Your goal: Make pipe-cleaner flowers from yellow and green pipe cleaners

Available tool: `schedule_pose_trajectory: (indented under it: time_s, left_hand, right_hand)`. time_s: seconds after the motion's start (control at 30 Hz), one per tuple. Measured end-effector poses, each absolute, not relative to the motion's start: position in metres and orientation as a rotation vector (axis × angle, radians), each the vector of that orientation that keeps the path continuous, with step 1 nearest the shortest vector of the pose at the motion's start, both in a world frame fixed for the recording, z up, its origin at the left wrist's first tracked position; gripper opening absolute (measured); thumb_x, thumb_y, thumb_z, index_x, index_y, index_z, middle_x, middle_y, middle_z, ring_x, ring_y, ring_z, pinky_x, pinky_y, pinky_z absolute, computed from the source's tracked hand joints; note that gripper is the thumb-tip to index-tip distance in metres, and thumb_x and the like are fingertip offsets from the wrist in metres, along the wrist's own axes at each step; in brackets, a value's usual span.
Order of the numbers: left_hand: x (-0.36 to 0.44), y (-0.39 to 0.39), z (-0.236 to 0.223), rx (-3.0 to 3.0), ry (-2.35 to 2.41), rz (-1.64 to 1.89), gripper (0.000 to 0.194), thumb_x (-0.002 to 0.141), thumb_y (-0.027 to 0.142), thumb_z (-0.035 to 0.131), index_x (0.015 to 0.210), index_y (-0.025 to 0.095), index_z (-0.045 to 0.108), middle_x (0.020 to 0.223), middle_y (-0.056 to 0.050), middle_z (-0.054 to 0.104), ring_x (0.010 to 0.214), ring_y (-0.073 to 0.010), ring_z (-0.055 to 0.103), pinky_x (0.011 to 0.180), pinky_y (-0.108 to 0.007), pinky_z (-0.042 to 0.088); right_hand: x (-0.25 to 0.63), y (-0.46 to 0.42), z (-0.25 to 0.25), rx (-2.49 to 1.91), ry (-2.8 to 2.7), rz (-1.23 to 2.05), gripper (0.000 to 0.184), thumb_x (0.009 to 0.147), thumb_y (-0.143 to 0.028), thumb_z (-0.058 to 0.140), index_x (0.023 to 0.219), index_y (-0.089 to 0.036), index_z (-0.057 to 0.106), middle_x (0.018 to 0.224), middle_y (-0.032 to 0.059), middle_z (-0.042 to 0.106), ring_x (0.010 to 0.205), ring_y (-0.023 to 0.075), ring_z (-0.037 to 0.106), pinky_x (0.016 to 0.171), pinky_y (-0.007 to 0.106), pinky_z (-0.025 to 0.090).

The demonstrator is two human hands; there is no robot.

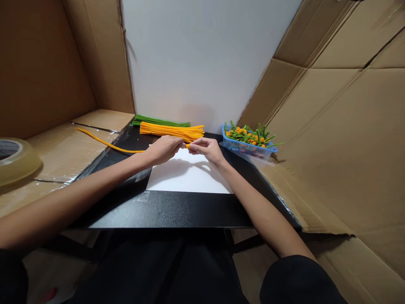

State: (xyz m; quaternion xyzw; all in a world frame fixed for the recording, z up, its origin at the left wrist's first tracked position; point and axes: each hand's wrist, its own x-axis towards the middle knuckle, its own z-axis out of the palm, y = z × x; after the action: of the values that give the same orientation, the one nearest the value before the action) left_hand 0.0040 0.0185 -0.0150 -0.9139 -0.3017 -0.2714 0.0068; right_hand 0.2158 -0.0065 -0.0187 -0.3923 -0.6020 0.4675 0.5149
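Observation:
My left hand [165,148] and my right hand [206,149] meet over a white sheet [188,175] on the black table [171,209]. Both pinch one orange pipe cleaner [107,144], whose short end shows between the fingertips while its long tail curves away to the left over the cardboard. Just behind the hands lies a bundle of orange pipe cleaners [172,130], with a bundle of green ones [158,121] behind that.
A blue basket [248,147] with several green and orange twisted pieces stands at the right. A roll of clear tape [14,160] sits at the far left. Cardboard walls [332,118] enclose both sides; a white wall is at the back.

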Motion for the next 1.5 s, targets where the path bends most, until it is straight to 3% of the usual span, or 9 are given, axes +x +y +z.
schedule_pose_trajectory:
  time_s: [0.6,0.97,1.23,1.5]
  left_hand:
    - [0.004,0.023,-0.023,-2.859,-0.858,-0.937,0.025,0.094,0.014,0.043,0.075,0.016,0.059,0.066,-0.004,0.064,0.061,-0.0154,0.057,0.061,-0.026,0.035]
    - [0.001,0.022,-0.009,-2.864,-1.056,-0.840,0.028,0.097,0.024,0.049,0.083,0.014,0.071,0.075,-0.005,0.074,0.060,-0.0137,0.060,0.058,-0.024,0.034]
    - [0.001,0.021,-0.002,-3.171,-1.255,-0.987,0.025,0.095,0.028,0.056,0.084,0.012,0.073,0.078,-0.006,0.076,0.064,-0.0122,0.066,0.059,-0.021,0.044]
    - [-0.006,0.022,0.008,-3.395,-1.123,-0.719,0.029,0.093,0.033,0.059,0.079,0.011,0.072,0.068,-0.006,0.072,0.056,-0.0112,0.062,0.056,-0.022,0.043]
  right_hand:
    - [0.213,-0.007,-0.021,-0.932,-1.476,1.219,0.045,0.055,-0.048,0.095,0.077,-0.016,0.072,0.072,0.0049,0.077,0.068,0.0173,0.073,0.072,0.034,0.062]
    - [0.214,-0.001,-0.026,-0.912,-1.473,1.174,0.044,0.054,-0.046,0.095,0.073,-0.015,0.071,0.068,0.0045,0.075,0.063,0.0157,0.071,0.068,0.032,0.062]
    - [0.216,-0.001,-0.028,-0.875,-1.575,1.069,0.037,0.057,-0.040,0.094,0.073,-0.016,0.071,0.073,0.0039,0.076,0.068,0.0169,0.073,0.075,0.035,0.062]
    - [0.217,-0.006,-0.027,-0.854,-1.857,0.765,0.017,0.070,-0.033,0.085,0.075,-0.018,0.078,0.083,0.0060,0.079,0.082,0.0204,0.076,0.085,0.038,0.061]
